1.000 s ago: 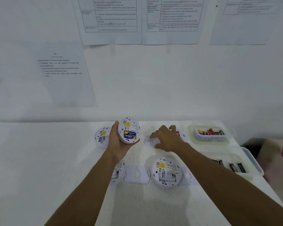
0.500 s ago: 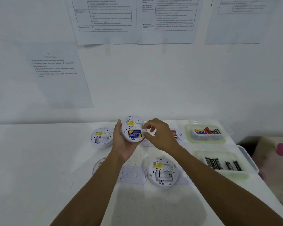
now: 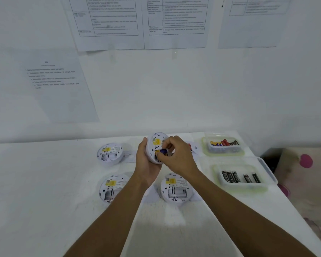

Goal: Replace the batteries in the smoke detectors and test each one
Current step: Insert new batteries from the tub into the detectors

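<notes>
My left hand point(image 3: 145, 162) grips a round white smoke detector point(image 3: 157, 140) held up over the table, its back turned towards me. My right hand point(image 3: 176, 156) pinches a blue and yellow battery point(image 3: 162, 152) at the detector's battery bay. Three more detectors lie back-up on the table with open bays: one at the back left point(image 3: 109, 153), one at the front left point(image 3: 112, 188), one at the front middle point(image 3: 176, 188). A clear box point(image 3: 223, 145) at the back right holds coloured batteries. A nearer clear box point(image 3: 243, 178) holds black batteries.
The white table point(image 3: 44, 182) stands against a white wall with printed sheets point(image 3: 107, 23) taped to it. Flat white mounting plates lie between the detectors. A small card with a red mark point(image 3: 192, 147) lies behind my right hand. The table's right edge drops to a patterned cloth point(image 3: 304, 173).
My right hand came off the table at the back, moved left to the held detector, and now pinches the battery in its bay. My left hand has tilted the detector a little.
</notes>
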Demonstrator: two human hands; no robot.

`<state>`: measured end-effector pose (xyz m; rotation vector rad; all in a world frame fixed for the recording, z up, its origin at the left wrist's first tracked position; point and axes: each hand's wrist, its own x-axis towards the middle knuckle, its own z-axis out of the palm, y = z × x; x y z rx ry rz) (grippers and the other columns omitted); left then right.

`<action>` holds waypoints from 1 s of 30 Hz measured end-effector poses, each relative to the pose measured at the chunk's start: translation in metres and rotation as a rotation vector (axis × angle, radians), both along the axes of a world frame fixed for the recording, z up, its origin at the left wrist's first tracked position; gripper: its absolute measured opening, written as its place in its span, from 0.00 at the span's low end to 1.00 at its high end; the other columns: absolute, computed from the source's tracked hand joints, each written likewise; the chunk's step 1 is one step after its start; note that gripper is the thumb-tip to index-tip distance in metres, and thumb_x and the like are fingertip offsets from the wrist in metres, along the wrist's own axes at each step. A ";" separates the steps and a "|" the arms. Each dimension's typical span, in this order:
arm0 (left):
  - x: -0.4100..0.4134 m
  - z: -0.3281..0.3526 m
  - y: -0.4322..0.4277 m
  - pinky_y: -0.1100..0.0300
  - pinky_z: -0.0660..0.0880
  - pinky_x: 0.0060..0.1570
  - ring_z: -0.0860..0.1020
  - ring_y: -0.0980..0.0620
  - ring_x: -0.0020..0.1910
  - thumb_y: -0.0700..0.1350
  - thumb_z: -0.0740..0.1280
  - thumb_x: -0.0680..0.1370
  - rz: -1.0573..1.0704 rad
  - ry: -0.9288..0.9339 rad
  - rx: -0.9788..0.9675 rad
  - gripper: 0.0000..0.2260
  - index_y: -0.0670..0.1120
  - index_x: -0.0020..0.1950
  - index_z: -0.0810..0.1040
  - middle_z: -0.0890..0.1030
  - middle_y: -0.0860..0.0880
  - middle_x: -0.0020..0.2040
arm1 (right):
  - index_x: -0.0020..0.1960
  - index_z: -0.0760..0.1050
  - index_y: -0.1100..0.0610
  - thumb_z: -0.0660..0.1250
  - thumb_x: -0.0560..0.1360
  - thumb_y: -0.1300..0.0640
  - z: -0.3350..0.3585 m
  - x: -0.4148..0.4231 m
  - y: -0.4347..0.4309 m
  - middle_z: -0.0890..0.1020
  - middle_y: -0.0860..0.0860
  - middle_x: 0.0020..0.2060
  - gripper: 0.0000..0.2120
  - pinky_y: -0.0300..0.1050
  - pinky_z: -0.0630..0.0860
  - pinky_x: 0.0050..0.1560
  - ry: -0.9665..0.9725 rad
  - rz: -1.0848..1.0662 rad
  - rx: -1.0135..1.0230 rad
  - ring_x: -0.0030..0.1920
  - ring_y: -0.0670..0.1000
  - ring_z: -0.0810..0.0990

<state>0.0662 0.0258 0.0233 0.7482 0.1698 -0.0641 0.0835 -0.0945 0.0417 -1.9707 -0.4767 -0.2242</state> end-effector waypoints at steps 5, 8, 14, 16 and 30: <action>-0.005 0.001 -0.009 0.56 0.79 0.53 0.80 0.46 0.55 0.57 0.55 0.81 -0.010 -0.005 0.017 0.23 0.42 0.63 0.78 0.82 0.42 0.55 | 0.39 0.73 0.50 0.72 0.61 0.54 0.003 -0.007 -0.008 0.78 0.50 0.42 0.10 0.32 0.71 0.37 0.004 -0.005 0.033 0.38 0.45 0.75; -0.006 0.003 -0.012 0.53 0.76 0.58 0.80 0.45 0.56 0.59 0.55 0.81 0.004 -0.002 0.009 0.24 0.42 0.63 0.78 0.82 0.42 0.56 | 0.43 0.77 0.52 0.72 0.66 0.59 0.002 -0.011 -0.013 0.77 0.49 0.43 0.07 0.31 0.71 0.40 -0.055 0.050 0.012 0.42 0.44 0.76; -0.007 0.006 -0.021 0.50 0.71 0.66 0.77 0.44 0.60 0.59 0.57 0.80 0.003 0.019 -0.022 0.26 0.42 0.67 0.76 0.80 0.42 0.60 | 0.54 0.79 0.54 0.70 0.74 0.55 -0.003 -0.013 -0.031 0.75 0.47 0.51 0.09 0.36 0.72 0.53 -0.247 0.148 -0.180 0.54 0.47 0.75; -0.006 0.003 -0.025 0.49 0.68 0.67 0.76 0.44 0.60 0.59 0.56 0.80 -0.007 0.016 -0.037 0.27 0.42 0.69 0.74 0.78 0.41 0.61 | 0.52 0.77 0.56 0.68 0.76 0.57 0.000 -0.013 -0.038 0.76 0.48 0.49 0.06 0.38 0.71 0.51 -0.283 0.140 -0.220 0.51 0.47 0.74; 0.002 0.009 -0.074 0.46 0.77 0.58 0.79 0.40 0.61 0.58 0.55 0.81 -0.055 -0.024 -0.112 0.24 0.42 0.67 0.76 0.80 0.39 0.62 | 0.39 0.78 0.48 0.72 0.73 0.52 0.011 0.020 -0.222 0.83 0.46 0.33 0.05 0.40 0.72 0.39 0.214 -0.195 -0.664 0.32 0.43 0.79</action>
